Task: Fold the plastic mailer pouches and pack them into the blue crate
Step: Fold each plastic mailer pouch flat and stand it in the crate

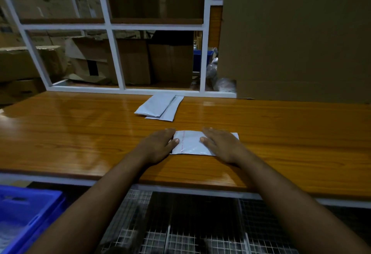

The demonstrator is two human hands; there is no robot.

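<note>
A white plastic mailer pouch (189,143) lies flat on the wooden table (80,129), with a thin red line across it near its left side. My left hand (158,145) presses flat on the pouch's left end with fingers straight. My right hand (220,144) presses flat on the right part of it. Farther back, two more white pouches (160,106) lie overlapped near the table's far edge. The blue crate (26,213) stands below the table at the lower left; only its near corner shows.
A white shelf frame (112,26) with cardboard boxes behind it rises at the table's far edge. A tall cardboard sheet (297,36) stands at the back right. A wire mesh rack (190,229) lies under the table's front edge.
</note>
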